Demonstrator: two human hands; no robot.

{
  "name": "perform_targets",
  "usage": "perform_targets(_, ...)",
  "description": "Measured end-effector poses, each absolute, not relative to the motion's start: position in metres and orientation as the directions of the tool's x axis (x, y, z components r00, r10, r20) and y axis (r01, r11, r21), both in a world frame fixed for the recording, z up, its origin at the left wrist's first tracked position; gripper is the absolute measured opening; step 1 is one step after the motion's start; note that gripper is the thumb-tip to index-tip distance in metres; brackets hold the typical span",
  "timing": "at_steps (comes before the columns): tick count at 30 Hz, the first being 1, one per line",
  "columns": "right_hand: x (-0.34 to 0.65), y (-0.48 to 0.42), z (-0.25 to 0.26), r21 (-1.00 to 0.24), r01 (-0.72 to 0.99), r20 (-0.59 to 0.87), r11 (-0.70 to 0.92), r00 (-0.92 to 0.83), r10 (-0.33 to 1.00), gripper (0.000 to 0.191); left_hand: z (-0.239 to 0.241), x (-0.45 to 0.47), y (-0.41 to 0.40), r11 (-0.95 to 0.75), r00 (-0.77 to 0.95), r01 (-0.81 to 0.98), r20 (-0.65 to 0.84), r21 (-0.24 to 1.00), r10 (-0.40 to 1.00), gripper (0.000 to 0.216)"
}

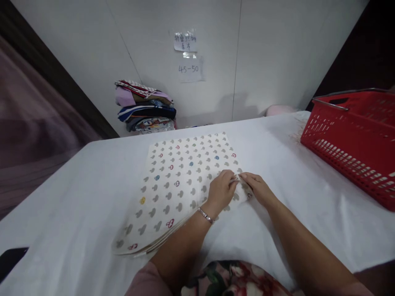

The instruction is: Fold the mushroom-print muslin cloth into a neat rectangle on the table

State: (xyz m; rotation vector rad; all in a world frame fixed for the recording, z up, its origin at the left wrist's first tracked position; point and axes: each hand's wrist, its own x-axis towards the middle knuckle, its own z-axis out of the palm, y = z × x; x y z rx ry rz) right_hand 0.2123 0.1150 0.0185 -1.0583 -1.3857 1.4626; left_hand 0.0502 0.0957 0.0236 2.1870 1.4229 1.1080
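White table (77,197) against a pale wall, seen from above and in front. At centre, left hand (220,189) and right hand (258,188) nearly touching, fingertips meeting over the near right corner of a patterned cloth (182,181). Both closed in a light pinch on that corner's edge, fingers curled, a bracelet (205,215) on the left wrist. Cloth flat, folded in layers, spreading from the hands toward 10 o'clock, long axis running from about 7 o'clock near the body to 1 o'clock at the far edge. Both hands equally close to the pinched corner; left arm crossing over the cloth's near edge, right arm on bare table. Farther out, a red basket (354,144) at 2 o'clock, well apart. Stack of folded clothes (145,107) at 11 o'clock against the wall, paper notes (187,55) above at 12.
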Motion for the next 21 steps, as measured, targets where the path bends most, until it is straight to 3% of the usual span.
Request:
perform_targets(8,0.2112,0.1176,0.0105,-0.999,0.018,-0.04,-0.037,-0.226,0.973,0.032,0.0251,0.0504,0.0936,-0.535,0.231,0.55,0.498,0.641,0.836,0.006)
perform_targets(21,0.2116,0.1138,0.0179,-1.0,-0.02,-0.016,-0.022,-0.256,0.967,0.031,0.031,0.0497,0.0908,-0.471,0.176,0.455,0.442,0.755,0.879,0.004)
